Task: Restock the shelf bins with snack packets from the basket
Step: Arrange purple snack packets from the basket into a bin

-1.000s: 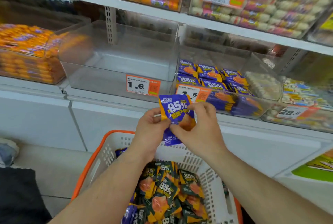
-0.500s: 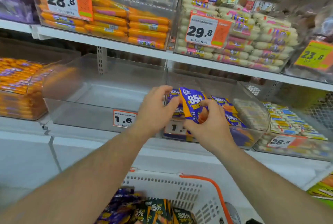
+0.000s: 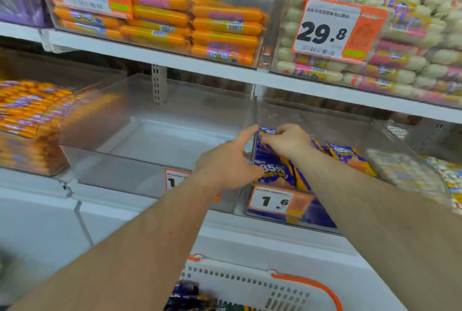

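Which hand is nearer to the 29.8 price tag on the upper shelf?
Right. The right hand is below the 29.8 price tag, slightly to its left; the left hand is lower and farther left.

White shelving (image 3: 175,60), perhaps metal

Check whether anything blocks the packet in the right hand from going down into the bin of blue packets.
Nothing visible does. The right hand pinches the blue packet just inside the open-topped bin, directly above the stacked packets. The left hand is alongside at the divider wall.
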The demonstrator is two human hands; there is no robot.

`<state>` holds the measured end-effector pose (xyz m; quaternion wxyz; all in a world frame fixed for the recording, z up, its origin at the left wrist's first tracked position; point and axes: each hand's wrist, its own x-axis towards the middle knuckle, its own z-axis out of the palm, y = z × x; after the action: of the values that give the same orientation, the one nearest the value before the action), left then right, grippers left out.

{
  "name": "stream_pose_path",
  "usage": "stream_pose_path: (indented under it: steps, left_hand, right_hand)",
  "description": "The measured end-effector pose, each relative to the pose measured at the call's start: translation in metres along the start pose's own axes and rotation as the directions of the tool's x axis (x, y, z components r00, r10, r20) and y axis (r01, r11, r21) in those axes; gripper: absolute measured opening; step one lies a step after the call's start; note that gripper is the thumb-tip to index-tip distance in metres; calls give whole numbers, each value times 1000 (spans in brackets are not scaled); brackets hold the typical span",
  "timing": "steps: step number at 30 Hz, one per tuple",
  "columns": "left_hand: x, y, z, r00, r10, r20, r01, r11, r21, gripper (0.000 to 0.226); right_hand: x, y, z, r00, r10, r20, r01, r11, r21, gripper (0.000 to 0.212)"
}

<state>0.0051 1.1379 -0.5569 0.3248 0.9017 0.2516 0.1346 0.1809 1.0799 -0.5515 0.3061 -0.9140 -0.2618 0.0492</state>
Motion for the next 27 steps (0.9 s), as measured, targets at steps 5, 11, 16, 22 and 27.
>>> stream_pose_path:
  steps: [5,11,16,22,27]
  left_hand:
    - [5,-4,2,1000,22,-15,-21,1000,14,89]
    - [6,-6,3,999,31,-25,-30,999,33,90]
    - [5,-5,4,998,39,-42,-36,998,54,89]
    - [3,-4,2,999,44,-28,-42,998,57,89]
    - [5,-4,3,998,56,-33,-54,997,47,90]
  right_hand:
    - [27,-5,13,997,54,56,-47,991,-123,56]
    - [28,2,21,968,-35,249,65,991,-113,36]
    - [29,4,26,964,-45,263,67,995,-76,55]
    - [28,1,22,956,-13,294,45,994,-102,74]
    - [11,-7,8,962,-9,272,35,995,-91,67]
